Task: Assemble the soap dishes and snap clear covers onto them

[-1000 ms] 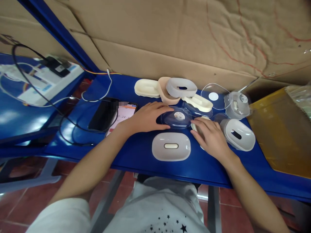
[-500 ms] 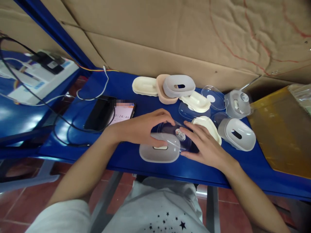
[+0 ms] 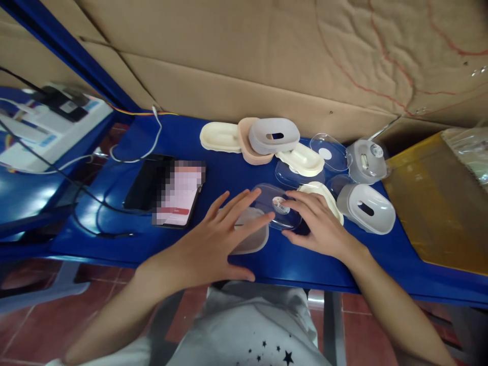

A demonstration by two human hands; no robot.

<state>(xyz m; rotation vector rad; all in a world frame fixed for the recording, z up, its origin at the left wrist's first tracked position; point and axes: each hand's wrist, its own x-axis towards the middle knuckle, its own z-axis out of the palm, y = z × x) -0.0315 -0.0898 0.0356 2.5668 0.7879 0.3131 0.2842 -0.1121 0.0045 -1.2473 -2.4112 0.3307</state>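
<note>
A translucent grey oval case [image 3: 253, 236] rests near the table's front edge, partly covered by my left hand [image 3: 224, 239]. That hand hovers over it with its fingers spread, holding nothing. Just behind lies a clear plastic lid [image 3: 267, 201] bearing a round printed sticker [image 3: 281, 205]. My right hand [image 3: 320, 223] curves around the lid's right end, fingers and thumb apart. Its fingertips are close to the sticker; I cannot tell whether they touch. A cream tray [image 3: 324, 195] sits partly behind the right hand.
Several similar parts lie at the back: a cream tray [image 3: 219, 136], a peach case [image 3: 247, 145] and a grey cover [image 3: 274, 132]. Another grey cover [image 3: 375, 208] sits right, beside a taped box [image 3: 438, 203]. Left are a phone [image 3: 179, 195], cables and a power strip [image 3: 57, 132].
My left hand has drawn back toward me and left, its fingers spreading over the grey case. The right hand stays by the clear lid. The view has shifted slightly.
</note>
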